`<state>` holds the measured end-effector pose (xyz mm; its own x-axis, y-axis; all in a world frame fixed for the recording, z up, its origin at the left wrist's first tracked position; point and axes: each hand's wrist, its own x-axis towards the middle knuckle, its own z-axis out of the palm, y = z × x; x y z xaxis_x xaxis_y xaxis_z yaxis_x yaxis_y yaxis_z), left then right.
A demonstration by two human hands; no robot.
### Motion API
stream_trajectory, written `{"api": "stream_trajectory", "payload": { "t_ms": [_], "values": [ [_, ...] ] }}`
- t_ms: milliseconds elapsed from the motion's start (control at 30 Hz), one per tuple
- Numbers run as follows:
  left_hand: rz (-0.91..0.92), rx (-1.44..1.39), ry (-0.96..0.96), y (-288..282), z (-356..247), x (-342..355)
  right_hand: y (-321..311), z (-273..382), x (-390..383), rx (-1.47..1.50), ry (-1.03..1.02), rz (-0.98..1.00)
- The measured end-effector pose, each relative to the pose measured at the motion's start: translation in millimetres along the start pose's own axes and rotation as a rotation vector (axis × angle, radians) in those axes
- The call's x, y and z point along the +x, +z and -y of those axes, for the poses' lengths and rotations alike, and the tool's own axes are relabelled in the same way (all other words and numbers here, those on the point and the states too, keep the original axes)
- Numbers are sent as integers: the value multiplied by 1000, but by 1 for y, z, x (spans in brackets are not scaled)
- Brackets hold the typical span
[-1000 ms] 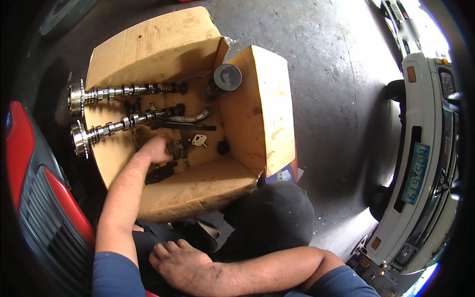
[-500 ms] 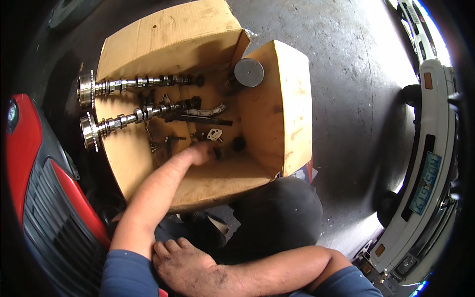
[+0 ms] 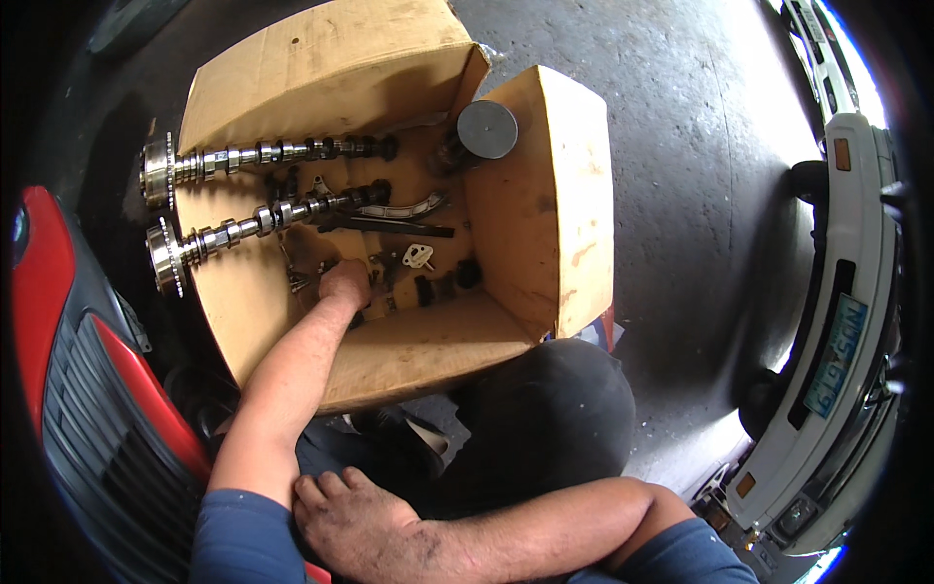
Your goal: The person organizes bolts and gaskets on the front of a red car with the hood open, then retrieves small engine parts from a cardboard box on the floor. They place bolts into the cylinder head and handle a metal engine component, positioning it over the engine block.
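My left hand (image 3: 345, 284) reaches down into an open cardboard box (image 3: 389, 374), among small metal parts near the box's left side. Its back shows, and its fingers are hidden below it. My right hand (image 3: 352, 516) rests against my left arm near the elbow, fingers apart and holding nothing. Two camshafts with toothed sprockets, the farther camshaft (image 3: 263, 156) and the nearer camshaft (image 3: 261, 222), lie across the box's left edge. Right of my left hand lie a flat light-metal plate with holes (image 3: 418, 257), a long dark bar (image 3: 394, 227) and a curved slotted guide (image 3: 404, 208).
A grey round-topped cylinder (image 3: 486, 129) stands in the box's far right corner. Small dark parts (image 3: 448, 283) lie on its bottom. A red and black car part (image 3: 117, 389) is at left. At right, a white vehicle bumper (image 3: 827, 321) stands over the dark floor (image 3: 671, 195).
My left hand has moved left within the box, uncovering dark parts near the right side of the bottom. My right hand stays against my left arm. The view has shifted slightly.
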<state>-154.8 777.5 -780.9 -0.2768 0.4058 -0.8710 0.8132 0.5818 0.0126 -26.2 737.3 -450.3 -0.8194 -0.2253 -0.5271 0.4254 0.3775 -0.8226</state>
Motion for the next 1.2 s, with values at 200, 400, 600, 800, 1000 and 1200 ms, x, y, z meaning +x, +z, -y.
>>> {"api": "stream_trajectory", "payload": {
  "t_ms": [200, 400, 600, 800, 1000, 1200],
  "values": [
    [7, -6, 190, 10, 10, 11, -4, -3, 5, 35, -4, 32],
    [-46, -334, 302, 12, 45, 25, 0, -4, 6, 44, -28, -9],
    [-338, -195, 409, 9, 37, 17, 0, -4, 7, 29, -23, 11],
    [-201, 49, 372, -6, 27, 2, -4, -3, 4, 24, -43, -2],
    [-45, 423, 459, 12, -5, -3, -16, -4, -3, -14, -64, 101],
    [-133, 90, 576, 10, 2, -12, -18, -5, -6, 20, -84, 73]
  ]
}}
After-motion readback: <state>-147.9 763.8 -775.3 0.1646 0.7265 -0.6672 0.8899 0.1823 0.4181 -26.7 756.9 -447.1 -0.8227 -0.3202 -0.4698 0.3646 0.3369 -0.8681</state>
